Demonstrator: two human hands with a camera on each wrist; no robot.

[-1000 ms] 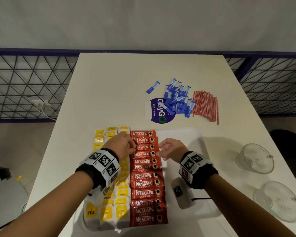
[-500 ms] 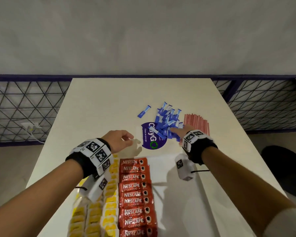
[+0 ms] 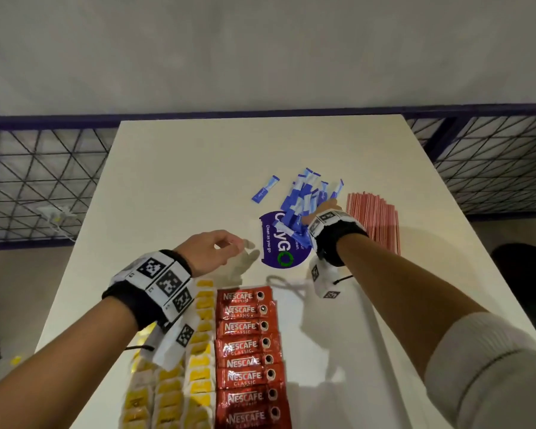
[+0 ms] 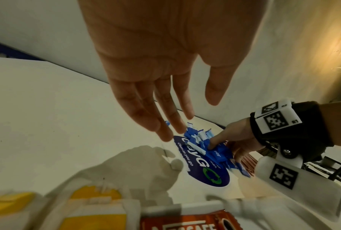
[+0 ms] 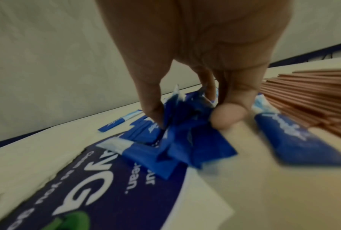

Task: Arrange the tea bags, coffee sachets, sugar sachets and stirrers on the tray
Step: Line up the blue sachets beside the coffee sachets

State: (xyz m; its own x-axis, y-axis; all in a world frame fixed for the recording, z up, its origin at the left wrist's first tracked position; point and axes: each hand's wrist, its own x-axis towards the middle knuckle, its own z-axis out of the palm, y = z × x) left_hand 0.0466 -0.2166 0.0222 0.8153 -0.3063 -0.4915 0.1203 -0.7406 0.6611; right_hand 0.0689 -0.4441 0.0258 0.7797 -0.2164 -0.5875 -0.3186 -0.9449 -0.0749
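Note:
A loose pile of blue sugar sachets lies mid-table, partly on a purple sticker. My right hand is pressed into that pile, thumb and fingers curled round a bunch of the sugar sachets. Red stirrers lie in a flat bundle just right of it. My left hand hovers above bare table left of the sticker, fingers relaxed and holding nothing. On the white tray near me, red coffee sachets form one column, with yellow tea bags in columns to their left.
One blue sachet lies apart, left of the pile. The purple "CLAYGO" sticker is stuck flat on the table. A dark wire-mesh railing runs beside and behind the table. The right half of the tray is bare.
Both hands left the coffee row on the tray and moved forward. The right hand reached the blue sachet pile and closed on a bunch; the left stopped over the table, empty.

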